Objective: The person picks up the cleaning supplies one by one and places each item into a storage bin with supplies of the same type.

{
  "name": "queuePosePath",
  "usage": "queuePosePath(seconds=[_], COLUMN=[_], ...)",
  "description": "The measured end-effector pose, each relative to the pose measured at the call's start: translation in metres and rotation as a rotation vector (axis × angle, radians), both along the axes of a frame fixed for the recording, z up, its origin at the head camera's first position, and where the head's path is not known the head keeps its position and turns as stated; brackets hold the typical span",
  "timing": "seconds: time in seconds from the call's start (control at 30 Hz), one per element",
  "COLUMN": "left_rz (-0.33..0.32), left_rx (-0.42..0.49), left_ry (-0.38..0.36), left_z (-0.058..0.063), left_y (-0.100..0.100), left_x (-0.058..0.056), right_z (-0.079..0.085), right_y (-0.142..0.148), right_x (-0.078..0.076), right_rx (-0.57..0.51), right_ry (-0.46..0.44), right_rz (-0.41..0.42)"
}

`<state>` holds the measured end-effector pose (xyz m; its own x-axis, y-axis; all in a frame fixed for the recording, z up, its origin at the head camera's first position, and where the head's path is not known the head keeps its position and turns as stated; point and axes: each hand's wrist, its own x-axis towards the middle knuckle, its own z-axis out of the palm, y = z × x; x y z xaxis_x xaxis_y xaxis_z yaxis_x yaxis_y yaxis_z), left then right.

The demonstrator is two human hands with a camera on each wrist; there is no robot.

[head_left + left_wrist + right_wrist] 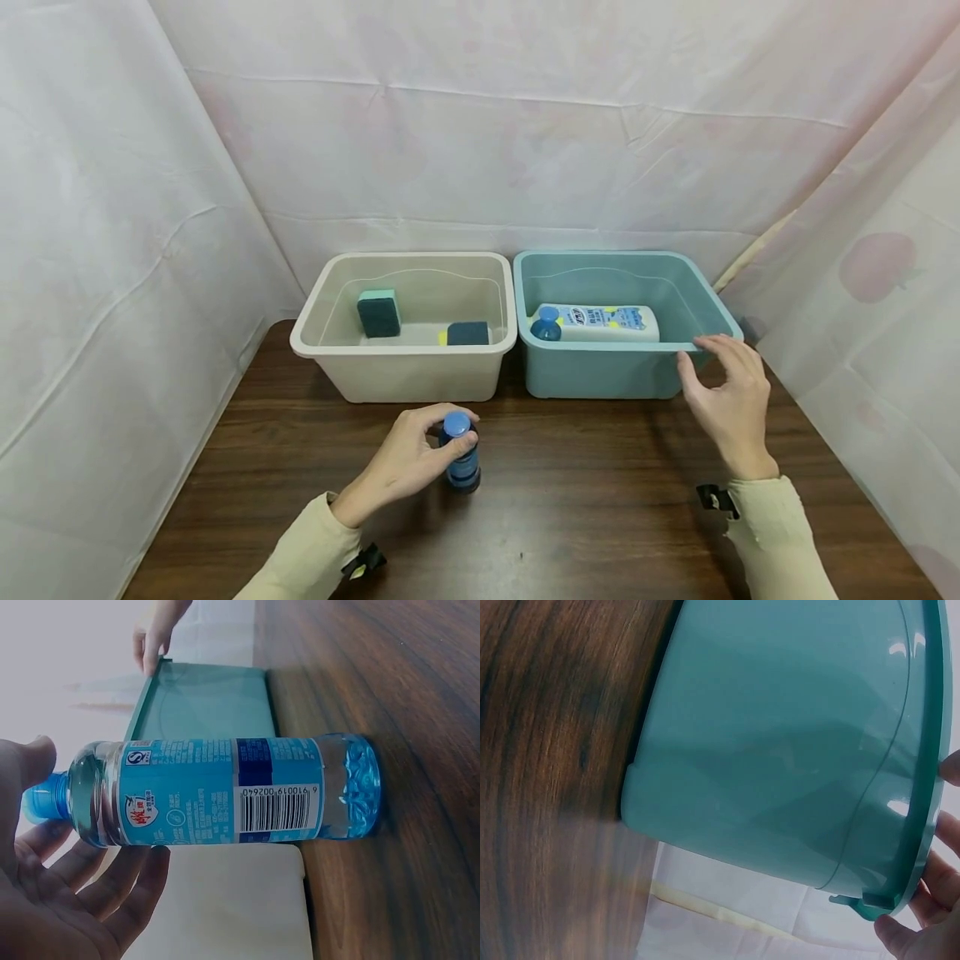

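Note:
My left hand (408, 458) holds a blue-capped bottle of blue liquid (463, 471) near its neck, thumb in front and fingers behind. The bottle is upright, low over the table in front of the bins. In the left wrist view its blue label (202, 791) and barcode face the camera. My right hand (731, 400) touches the front right corner of the teal bin (600, 371) with spread, slightly bent fingers. Inside that bin lie a white bottle (611, 333) with a printed label and another blue-capped bottle (547, 329), only its top visible.
Left of the teal bin stands a beige bin (408, 375). It contains a green sponge (379, 315) with a dark face, leaning on the wall, and a dark-faced sponge (468, 333) with yellow showing. Pale curtains (487, 150) enclose the back and sides of the brown wooden table (585, 500).

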<state>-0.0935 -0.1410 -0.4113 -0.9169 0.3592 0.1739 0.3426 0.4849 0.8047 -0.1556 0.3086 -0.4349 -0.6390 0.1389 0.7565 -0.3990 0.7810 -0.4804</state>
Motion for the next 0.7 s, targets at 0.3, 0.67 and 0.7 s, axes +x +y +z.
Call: queuePosePath(seconds=[0.3, 0.67, 0.7], left_rz=[-0.022, -0.057, -0.062], left_rx=[0.005, 0.012, 0.016], left_ry=[0.001, -0.030, -0.032], left_z=[0.006, 0.014, 0.014], left_y=[0.004, 0.012, 0.012], left_x=[-0.004, -0.007, -0.007], right_z=[0.001, 0.000, 0.000], right_y=[0.000, 0.000, 0.000], right_x=[0.000, 0.000, 0.000], right_rx=[0.005, 0.002, 0.002], right_ry=[-0.004, -0.009, -0.009], right_rz=[0.003, -0.002, -0.001])
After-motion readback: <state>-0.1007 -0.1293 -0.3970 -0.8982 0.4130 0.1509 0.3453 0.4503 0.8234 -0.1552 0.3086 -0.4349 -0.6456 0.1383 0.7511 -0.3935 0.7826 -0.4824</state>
